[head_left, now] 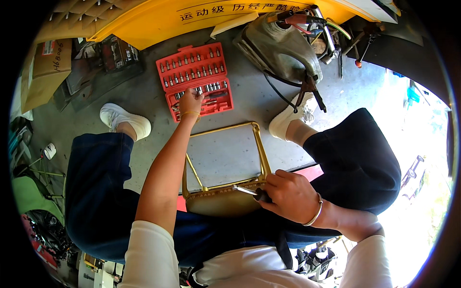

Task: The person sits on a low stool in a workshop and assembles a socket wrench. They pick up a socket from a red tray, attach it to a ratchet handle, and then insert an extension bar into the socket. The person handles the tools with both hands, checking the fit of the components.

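A red socket set case (193,81) lies open on the floor, with rows of metal bits and sockets in its two halves. My left hand (191,102) reaches into the near half, fingertips pinched together at the row of sockets (211,88). Whether a piece is between those fingers is hidden. Over my lap, my right hand (293,196) is closed around the black handle of a hand driver (246,190). The driver's bare metal shaft points left, above the edge of a gold metal frame (262,153) between my knees.
A grey-green machine housing (281,50) with cables and a black clamp (309,92) stands beyond my right shoe (293,115). A yellow panel (163,26) runs along the back. At left are a cardboard box (45,72), a dark case (117,54) and a green chair (36,194).
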The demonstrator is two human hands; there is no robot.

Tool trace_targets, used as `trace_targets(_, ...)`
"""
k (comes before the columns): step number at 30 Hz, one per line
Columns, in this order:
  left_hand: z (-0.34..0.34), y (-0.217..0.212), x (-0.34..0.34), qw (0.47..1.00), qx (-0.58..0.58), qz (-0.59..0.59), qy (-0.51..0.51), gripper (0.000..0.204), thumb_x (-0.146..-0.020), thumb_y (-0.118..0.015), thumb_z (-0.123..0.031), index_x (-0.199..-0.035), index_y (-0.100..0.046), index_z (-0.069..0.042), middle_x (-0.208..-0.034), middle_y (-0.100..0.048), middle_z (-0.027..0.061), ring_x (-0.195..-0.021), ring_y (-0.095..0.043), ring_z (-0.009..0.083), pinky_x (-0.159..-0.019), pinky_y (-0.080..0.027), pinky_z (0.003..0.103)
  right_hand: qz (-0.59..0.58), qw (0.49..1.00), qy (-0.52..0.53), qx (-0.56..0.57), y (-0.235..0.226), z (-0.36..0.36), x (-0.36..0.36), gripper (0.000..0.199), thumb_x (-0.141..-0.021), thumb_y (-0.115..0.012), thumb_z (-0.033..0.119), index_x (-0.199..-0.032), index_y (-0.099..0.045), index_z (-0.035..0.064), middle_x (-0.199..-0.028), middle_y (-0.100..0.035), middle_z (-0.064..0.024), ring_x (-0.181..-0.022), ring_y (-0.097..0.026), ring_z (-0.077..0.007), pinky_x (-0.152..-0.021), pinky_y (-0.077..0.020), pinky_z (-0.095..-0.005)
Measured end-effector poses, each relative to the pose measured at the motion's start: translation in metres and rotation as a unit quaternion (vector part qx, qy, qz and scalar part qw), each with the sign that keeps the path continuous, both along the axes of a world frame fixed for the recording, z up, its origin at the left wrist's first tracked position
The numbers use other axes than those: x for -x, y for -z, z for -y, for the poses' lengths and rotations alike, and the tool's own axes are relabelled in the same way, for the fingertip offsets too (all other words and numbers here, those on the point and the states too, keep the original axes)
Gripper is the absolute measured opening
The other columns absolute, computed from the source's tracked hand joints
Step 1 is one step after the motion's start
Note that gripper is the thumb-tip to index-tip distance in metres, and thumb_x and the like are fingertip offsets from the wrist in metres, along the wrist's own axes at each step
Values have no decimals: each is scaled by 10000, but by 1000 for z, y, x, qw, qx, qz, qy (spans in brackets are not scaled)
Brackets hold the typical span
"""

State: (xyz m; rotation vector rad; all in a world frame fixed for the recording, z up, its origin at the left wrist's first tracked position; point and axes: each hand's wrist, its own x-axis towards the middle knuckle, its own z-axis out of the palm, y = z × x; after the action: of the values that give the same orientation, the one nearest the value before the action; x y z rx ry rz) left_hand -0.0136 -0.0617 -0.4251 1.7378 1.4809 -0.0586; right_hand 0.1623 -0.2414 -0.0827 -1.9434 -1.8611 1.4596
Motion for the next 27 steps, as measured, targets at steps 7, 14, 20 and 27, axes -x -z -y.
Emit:
trace_targets(7, 0, 12, -14, 998, 6, 39, -57, 218, -749, -759, -112, -820, -598, 16, -743, -678, 133, -657, -672, 226, -606, -534, 330, 7, 1000, 2, 4, -3, -6, -6, 239, -682, -748, 256, -710, -627, 51, -773, -540, -43, -774, -576, -189, -647, -509, -299)
trace_targets(14, 4, 28, -16, 998, -61, -1, 3, 224, -742, -760, -119, -805, -591, 14, -737, -676, 141, -678, -670, 252, -633, -525, 351, 0, 1000, 0, 0, 0, -5, -8, 256, -669, -760, 261, -725, -630, 47, -786, -543, -47, -782, -575, -190, -657, -511, -296)
trace_targets(20, 8, 28, -22, 999, -26, -36, 18, 237, -790, -722, -178, -844, -558, -16, -788, -665, 138, -788, -650, 333, -692, -503, 424, -4, 1000, 11, 8, -1, -7, -10, 256, -663, -768, 251, -731, -636, 44, -789, -546, -52, -792, -577, -194, -667, -513, -295)
trace_targets(27, 8, 8, -37, 997, -27, -74, 13, 250, -789, -731, -186, -804, -560, -5, -740, -650, 172, -727, -636, 347, -667, -488, 425, -9, 1000, 14, 12, -2, -8, -12, 254, -660, -772, 246, -725, -632, 44, -783, -547, -54, -779, -578, -197, -661, -512, -301)
